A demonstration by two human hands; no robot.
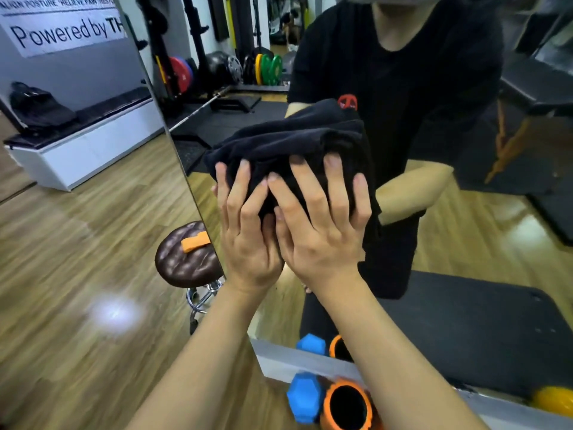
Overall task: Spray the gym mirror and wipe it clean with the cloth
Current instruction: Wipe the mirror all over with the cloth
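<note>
Both hands press a black cloth flat against the gym mirror.

The cloth [288, 144] looks soft, light and floppy, bunched in thick folds; spread palms over its middle should hold it better than a pinch at one edge. The left hand [248, 225] and right hand [319, 225] lie side by side on it, fingers nearly straight and splayed, pushing rather than gripping. The mirror [465, 231] stands upright, its left edge near a brown stool [186, 259]; the glass is likely smooth, hard and fragile.
</note>
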